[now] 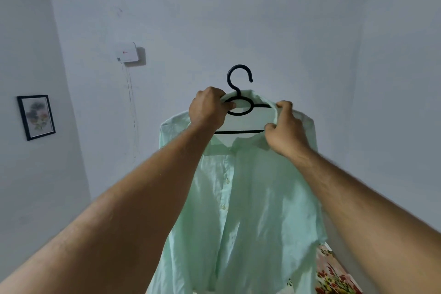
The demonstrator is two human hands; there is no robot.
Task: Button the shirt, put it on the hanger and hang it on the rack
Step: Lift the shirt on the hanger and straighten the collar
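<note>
Head view. Both bare arms are raised toward a white wall, holding up a pale mint-green shirt [248, 198] that is draped on a black hanger [239, 93].

Left hand [207, 110]: fingers curled closed around the left side of the collar [274, 112] together with the hanger's neck ring; the thumb presses against the ring from the front. Firm clench on cloth and plastic at once.

Right hand [284, 133]: pinching the right side of the collar, fingertips folded over the collar edge, thumb below. It grasps fabric only (no contact with the hanger that I can make out).

Hanger: hook upright and free in the air above the collar, touching nothing. The lower crossbar shows through the open neck between the two hands; the shoulder arms are hidden inside the shirt.

Shirt: hangs straight down from the hanger, front facing the camera. The placket [225, 196] is closed, with at least two small white buttons visible; the topmost part near the collar is partly blocked by the left forearm, so its state there cannot be told.

Surroundings: a white box [127, 53] with thin cords is mounted on the wall, upper left. A framed picture [36, 117] is on the left wall. A floral cloth [334, 272] is at lower right, behind the shirt hem.
</note>
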